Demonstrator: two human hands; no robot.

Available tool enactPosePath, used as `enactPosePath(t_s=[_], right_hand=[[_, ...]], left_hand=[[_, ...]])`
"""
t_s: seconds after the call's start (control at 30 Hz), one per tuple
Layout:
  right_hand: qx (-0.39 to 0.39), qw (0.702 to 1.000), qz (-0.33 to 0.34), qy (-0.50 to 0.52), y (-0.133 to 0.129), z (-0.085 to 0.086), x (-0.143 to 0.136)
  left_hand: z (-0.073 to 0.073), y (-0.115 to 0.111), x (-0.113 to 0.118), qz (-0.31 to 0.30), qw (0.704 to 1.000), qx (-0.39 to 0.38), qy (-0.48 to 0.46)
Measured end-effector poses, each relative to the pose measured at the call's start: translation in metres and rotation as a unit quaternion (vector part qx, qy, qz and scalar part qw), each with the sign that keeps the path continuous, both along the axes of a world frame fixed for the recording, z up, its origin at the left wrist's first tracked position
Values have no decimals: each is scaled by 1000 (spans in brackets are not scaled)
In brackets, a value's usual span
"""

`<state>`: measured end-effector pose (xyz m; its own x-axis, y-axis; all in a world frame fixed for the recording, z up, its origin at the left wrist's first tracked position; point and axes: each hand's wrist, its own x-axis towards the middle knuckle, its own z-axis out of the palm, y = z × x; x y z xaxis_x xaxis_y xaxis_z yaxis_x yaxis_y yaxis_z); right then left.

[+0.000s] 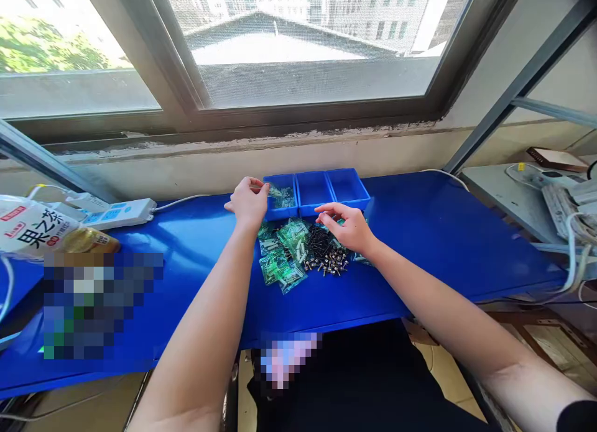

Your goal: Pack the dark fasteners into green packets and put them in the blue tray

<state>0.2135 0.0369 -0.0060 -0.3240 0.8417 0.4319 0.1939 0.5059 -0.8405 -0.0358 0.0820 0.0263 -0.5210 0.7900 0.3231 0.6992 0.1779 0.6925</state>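
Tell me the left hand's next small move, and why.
Probably lower it to the green packets on the blue table: the left hand is at the left blue bin, where similar packets already lie.

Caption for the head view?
Left hand at the leftmost blue bin, right hand near loose small parts and green packets.

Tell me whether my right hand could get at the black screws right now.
Probably yes: your right hand is right beside the black screws, and many lie uncovered. The green packets crowd only their left side. I can't tell whether your fingers already hold something.
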Motion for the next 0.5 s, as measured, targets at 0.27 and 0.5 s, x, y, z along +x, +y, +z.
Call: enactPosePath(t_s=[0.27, 0.5], right_hand=[[3, 1000, 4, -10, 1, 0, 2], [-15, 999, 34, -35, 0, 2, 0]], left_hand=[[2, 39, 12, -20, 996, -54, 72], [-6, 45, 17, -62, 970, -90, 216]])
